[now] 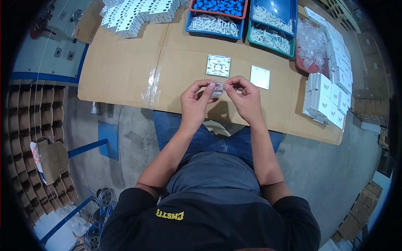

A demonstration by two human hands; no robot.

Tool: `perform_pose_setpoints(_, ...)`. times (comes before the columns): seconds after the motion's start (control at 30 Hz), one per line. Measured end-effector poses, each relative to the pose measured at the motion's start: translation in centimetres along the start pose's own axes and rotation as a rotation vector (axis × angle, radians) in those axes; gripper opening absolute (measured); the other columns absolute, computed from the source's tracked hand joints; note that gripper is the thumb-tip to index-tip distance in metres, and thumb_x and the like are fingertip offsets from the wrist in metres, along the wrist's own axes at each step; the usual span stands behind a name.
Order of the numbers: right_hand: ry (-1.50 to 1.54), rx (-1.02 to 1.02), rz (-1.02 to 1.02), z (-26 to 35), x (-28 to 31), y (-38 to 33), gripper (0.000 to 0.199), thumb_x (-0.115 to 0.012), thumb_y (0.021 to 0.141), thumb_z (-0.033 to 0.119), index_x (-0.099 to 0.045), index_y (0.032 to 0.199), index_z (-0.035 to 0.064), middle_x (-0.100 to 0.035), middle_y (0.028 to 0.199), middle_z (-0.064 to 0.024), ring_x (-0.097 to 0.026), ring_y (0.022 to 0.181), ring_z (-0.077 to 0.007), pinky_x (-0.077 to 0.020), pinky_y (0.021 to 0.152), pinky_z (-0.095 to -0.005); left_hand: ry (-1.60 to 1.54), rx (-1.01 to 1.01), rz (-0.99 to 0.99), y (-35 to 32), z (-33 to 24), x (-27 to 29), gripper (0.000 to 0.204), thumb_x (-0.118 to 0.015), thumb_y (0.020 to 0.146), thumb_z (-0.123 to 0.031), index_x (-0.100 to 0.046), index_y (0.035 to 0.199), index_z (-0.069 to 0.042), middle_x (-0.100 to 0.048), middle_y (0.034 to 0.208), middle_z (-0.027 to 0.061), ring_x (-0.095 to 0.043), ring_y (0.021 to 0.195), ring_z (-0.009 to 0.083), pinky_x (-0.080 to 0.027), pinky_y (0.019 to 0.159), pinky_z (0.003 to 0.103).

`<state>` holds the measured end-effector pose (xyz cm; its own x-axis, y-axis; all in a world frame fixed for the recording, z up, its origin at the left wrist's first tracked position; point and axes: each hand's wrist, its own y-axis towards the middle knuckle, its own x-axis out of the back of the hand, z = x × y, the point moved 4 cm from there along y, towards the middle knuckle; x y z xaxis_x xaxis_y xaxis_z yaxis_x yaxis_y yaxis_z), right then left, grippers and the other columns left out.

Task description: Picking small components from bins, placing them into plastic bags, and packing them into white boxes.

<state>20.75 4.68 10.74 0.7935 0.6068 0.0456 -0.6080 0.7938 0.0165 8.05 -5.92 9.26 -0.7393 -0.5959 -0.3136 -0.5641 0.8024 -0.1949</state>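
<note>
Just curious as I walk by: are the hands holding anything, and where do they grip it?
Yes. Both the left hand and the right hand pinch a small clear plastic bag between fingertips, one at each end.

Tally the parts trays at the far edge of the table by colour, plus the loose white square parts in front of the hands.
Blue trays: 2
Red tray: 1
Green tray: 1
White base with fittings: 1
Plain white cover plate: 1
Total: 6

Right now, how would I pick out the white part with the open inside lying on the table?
On the cardboard-covered table, look just beyond the hands. Two white squares lie there: the open white base is the left one, showing ribs and clips inside, while the cover plate beside it is plain.
</note>
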Motion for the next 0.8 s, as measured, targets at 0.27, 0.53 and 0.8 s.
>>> perform_pose_setpoints(0.27,-0.047,0.006,0.060,-0.3,-0.4,-0.1,0.010,-0.071,0.094,0.007,-0.069,0.099,-0.0003,-0.066,0.088,0.0012,-0.054,0.076,-0.0048,-0.0445,0.062,-0.0216,0.033,-0.075,0.042,0.0,0.7,-0.1,0.017,-0.066,0.103,-0.014,-0.068,0.113,-0.001,-0.071,0.108,0.0052,-0.070,0.096,0.0124,-0.061,0.078,0.027)
perform_pose_setpoints(0.53,-0.010,0.027,0.001,-0.7,-0.6,0.0,0.010,-0.071,0.094,0.008,-0.069,0.101,0.0003,-0.067,0.088,0.0003,-0.052,0.073,-0.0047,-0.0440,0.062,-0.0214,0.007,-0.002,0.016,0.1,-0.2,-0.6,0.017,-0.064,0.104,-0.011,-0.067,0.116,0.001,-0.070,0.104,0.0041,-0.066,0.087,0.0082,-0.056,0.077,0.024)
perform_pose_setpoints(0.8,-0.098,0.013,0.048,-0.5,-0.3,-0.1,0.012,-0.074,0.090,0.006,-0.071,0.100,-0.0001,-0.068,0.086,0.0013,-0.051,0.070,-0.0041,-0.0430,0.062,-0.0214,0.095,-0.100,0.038,0.5,0.8,0.6,0.017,-0.066,0.102,-0.010,-0.067,0.115,0.002,-0.071,0.106,0.0072,-0.070,0.095,0.0129,-0.059,0.082,0.027)
